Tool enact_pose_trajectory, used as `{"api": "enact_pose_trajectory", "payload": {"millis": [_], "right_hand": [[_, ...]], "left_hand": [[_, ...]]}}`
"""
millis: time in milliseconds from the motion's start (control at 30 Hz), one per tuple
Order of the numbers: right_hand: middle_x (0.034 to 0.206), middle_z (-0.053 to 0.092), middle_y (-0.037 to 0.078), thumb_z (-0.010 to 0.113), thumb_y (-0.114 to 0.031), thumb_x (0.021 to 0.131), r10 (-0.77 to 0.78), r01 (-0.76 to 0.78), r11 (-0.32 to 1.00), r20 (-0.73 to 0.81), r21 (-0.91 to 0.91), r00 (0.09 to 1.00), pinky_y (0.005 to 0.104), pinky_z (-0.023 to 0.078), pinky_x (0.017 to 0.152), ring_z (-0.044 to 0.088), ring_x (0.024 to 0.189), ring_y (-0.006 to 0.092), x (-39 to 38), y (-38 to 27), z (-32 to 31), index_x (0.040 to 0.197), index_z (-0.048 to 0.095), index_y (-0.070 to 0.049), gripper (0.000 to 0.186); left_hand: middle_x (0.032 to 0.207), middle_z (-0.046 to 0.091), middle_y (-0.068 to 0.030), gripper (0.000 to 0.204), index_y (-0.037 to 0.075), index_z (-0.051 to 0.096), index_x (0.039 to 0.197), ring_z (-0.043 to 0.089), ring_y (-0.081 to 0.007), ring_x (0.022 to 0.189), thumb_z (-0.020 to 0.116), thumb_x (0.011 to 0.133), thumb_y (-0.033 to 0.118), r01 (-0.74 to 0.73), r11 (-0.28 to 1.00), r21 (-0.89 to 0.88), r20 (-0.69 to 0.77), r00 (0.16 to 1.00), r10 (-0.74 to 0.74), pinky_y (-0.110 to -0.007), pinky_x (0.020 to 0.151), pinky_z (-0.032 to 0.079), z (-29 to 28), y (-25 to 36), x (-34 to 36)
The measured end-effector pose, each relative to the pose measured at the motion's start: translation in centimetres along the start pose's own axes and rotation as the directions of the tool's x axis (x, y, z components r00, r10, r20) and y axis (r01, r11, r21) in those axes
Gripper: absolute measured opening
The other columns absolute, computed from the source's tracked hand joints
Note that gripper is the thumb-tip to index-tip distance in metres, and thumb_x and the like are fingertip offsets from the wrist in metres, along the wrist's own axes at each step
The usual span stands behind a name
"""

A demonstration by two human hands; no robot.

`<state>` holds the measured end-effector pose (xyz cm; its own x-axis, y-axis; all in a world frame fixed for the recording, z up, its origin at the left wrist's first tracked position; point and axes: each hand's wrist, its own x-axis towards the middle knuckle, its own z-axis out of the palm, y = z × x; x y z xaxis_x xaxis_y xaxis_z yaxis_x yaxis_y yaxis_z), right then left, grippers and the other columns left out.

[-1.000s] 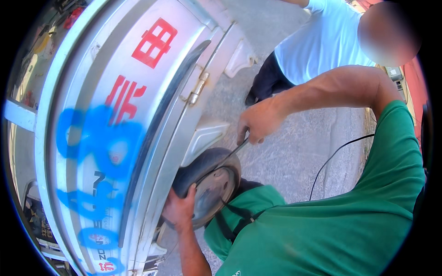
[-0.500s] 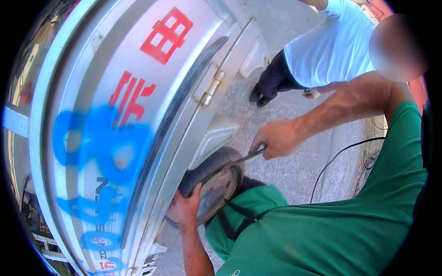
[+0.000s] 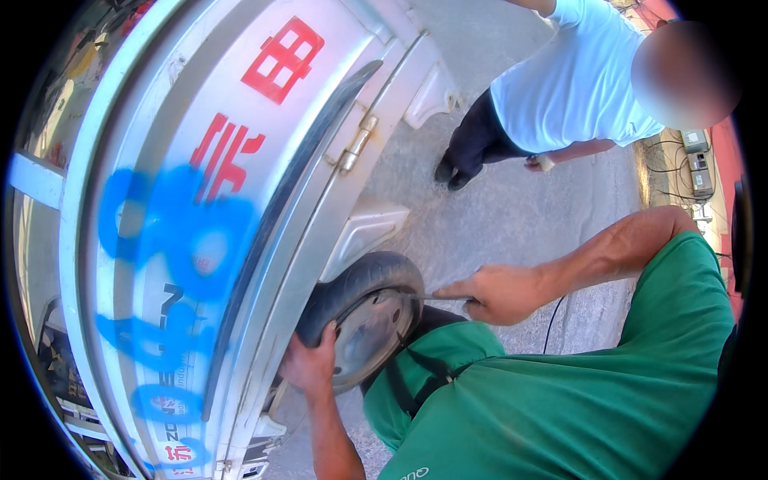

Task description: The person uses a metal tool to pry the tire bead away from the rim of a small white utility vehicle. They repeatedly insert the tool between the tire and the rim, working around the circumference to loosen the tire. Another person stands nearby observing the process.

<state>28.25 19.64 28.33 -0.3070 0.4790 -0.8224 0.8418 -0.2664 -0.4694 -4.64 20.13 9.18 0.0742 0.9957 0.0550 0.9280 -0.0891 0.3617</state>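
Note:
A small wheel (image 3: 372, 332) with a black tyre (image 3: 360, 276) and dull metal rim stands beside the silver cargo body (image 3: 200, 96) of a vehicle, against my lap. My left hand (image 3: 308, 360) grips the tyre at its lower left, thumb near the rim, with part of the fingers hidden. My right hand (image 3: 506, 292), index finger extended along it, is closed on a thin metal lever (image 3: 442, 296); the lever's tip meets the tyre's bead at the rim's upper right edge.
A person (image 3: 560, 80) in a white top and dark trousers stands on the concrete ground (image 3: 576, 208) at the upper right. Grey boxes (image 3: 696, 164) with cables line the red wall at the right. A black cable (image 3: 552, 328) lies on the ground behind my right arm.
My right hand and arm have swung downward and right, bringing the lever from steeply angled to nearly horizontal at the rim. My left hand stays on the tyre.

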Motion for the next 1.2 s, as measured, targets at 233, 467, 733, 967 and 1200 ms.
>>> {"api": "enact_pose_trajectory", "payload": {"millis": [233, 467, 733, 967, 1200], "right_hand": [[0.101, 0.07, 0.029, 0.056, -0.011, 0.088, 0.088, -0.069, 0.989, 0.145, -0.134, 0.986, 0.049, 0.054, 0.086, 0.068, 0.098, 0.0436, 3.0, -3.3, -4.9, 0.142, 0.055, -0.003, 0.055], [0.105, 0.069, 0.031, 0.056, -0.015, 0.092, 0.099, -0.099, 0.994, 0.013, -0.045, 0.995, 0.0528, 0.054, 0.088, 0.068, 0.099, 0.0466, -1.1, -5.2, 1.1, 0.139, 0.054, -0.001, 0.049], [0.103, 0.068, 0.033, 0.055, -0.018, 0.096, 0.173, -0.105, 0.967, -0.296, 0.232, 0.939, 0.0584, 0.051, 0.089, 0.065, 0.097, 0.0513, -3.0, 1.1, 16.0, 0.149, 0.036, -0.001, 0.059], [0.112, 0.066, 0.031, 0.054, -0.019, 0.098, 0.068, 0.089, 0.951, -0.479, 0.297, 0.875, 0.0564, 0.051, 0.09, 0.065, 0.102, 0.0499, -1.0, 6.5, 23.2, 0.15, 0.036, -0.004, 0.057], [0.107, 0.066, 0.033, 0.052, -0.018, 0.099, -0.005, 0.251, 0.891, -0.544, 0.378, 0.839, 0.0583, 0.052, 0.084, 0.065, 0.096, 0.0522, 4.3, 9.3, 30.7, 0.147, 0.035, -0.004, 0.052]], "left_hand": [[0.116, 0.069, -0.0231, 0.076, 0.004, 0.064, 0.127, 0.067, -0.0431, 0.105, 0.09, 0.068, 0.045, -0.026, 0.999, -0.023, -0.001, 1.0, 0.026, -0.054, 0.088, 0.054, -1.1, 1.3, 0.8], [0.12, 0.069, -0.023, 0.078, 0.004, 0.064, 0.129, 0.067, -0.0419, 0.108, 0.088, 0.07, 0.048, -0.031, 0.999, -0.01, -0.012, 0.999, 0.031, -0.052, 0.09, 0.054, -2.9, 1.2, -1.0], [0.123, 0.068, -0.0233, 0.079, 0.006, 0.062, 0.133, 0.066, -0.0424, 0.111, 0.085, 0.073, 0.051, -0.016, 1.0, -0.003, -0.034, 0.999, 0.016, -0.053, 0.093, 0.052, -1.7, 1.2, -2.0], [0.119, 0.069, -0.0211, 0.075, 0.01, 0.062, 0.133, 0.067, -0.042, 0.106, 0.084, 0.074, 0.052, 0.061, 0.998, -0.01, 0.028, 0.998, -0.061, -0.054, 0.089, 0.053, -2.4, 3.2, -2.9], [0.122, 0.068, -0.0207, 0.075, 0.011, 0.061, 0.134, 0.067, -0.042, 0.107, 0.082, 0.075, 0.053, 0.08, 0.996, -0.041, 0.064, 0.995, -0.077, -0.053, 0.09, 0.053, -2.6, 4.2, -4.3]]}}
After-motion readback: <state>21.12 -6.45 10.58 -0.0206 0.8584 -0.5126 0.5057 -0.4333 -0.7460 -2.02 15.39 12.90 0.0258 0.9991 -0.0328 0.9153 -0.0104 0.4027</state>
